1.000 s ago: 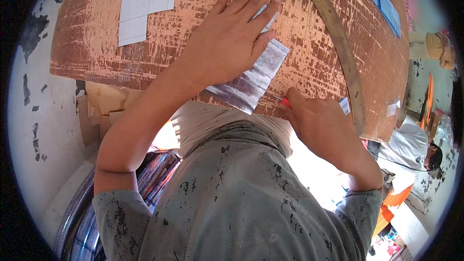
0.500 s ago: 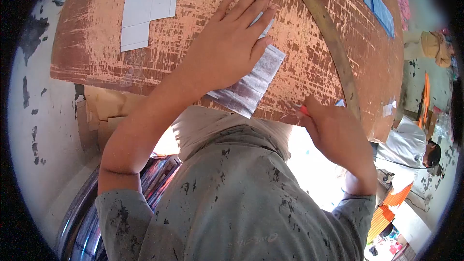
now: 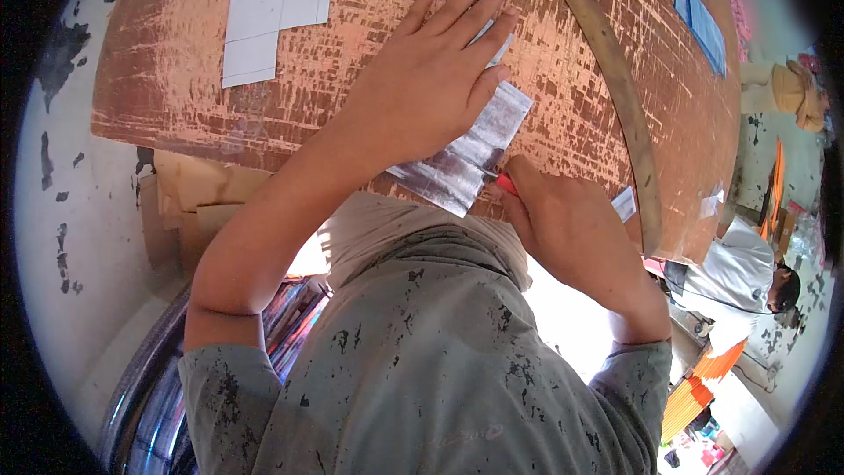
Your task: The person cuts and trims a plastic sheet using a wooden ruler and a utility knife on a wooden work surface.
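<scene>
My left hand [image 3: 431, 79] lies flat with its fingers spread, pressing a silvery sheet [image 3: 492, 127] onto the scratched brown board [image 3: 563, 114]. A pale piece of the sheet shows between the fingers and thumb; the rest under the palm is hidden. Closed around a small red-handled knife [image 3: 505, 183], my right hand [image 3: 563, 215] is at the sheet's lower right edge. The knife's thin metal tip meets the silvery surface, though I cannot tell how deep it goes.
White card pieces with ruled lines [image 3: 255, 22] lie at the board's upper left. A long, worn metal strip [image 3: 607, 62] crosses the right side, with blue pieces [image 3: 700, 25] beyond it. Another person in a white shirt [image 3: 725, 268] is at the far right.
My right hand has moved left with the knife, from the bare board to the silvery sheet. My left hand stays pressed on the sheet. The view has shifted slightly.
</scene>
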A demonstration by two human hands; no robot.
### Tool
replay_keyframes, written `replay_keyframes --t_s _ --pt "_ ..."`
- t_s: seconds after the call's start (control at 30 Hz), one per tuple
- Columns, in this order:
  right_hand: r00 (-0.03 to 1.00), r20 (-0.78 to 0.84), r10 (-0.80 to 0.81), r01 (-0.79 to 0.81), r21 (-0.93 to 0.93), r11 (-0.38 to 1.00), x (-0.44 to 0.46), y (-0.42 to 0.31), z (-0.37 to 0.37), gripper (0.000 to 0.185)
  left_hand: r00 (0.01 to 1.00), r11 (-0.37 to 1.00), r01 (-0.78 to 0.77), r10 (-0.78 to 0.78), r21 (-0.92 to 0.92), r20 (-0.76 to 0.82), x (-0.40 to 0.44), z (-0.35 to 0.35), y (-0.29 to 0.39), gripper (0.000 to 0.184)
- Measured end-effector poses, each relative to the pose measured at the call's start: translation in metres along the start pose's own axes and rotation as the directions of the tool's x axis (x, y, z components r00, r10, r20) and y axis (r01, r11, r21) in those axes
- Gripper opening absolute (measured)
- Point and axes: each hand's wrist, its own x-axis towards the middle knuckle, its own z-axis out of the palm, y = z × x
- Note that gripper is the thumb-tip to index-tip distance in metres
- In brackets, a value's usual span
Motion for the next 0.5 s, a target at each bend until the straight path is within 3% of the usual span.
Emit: replay_keyframes --t_s 0.5 --pt "0.999 -0.008 0.033 -0.033 0.006 0.999 0.003 -0.0043 -0.0002 0.023 1.0 1.0 0.024 -0.024 0.018 0.019 0.0004 -0.0023 0.0035 0.062"
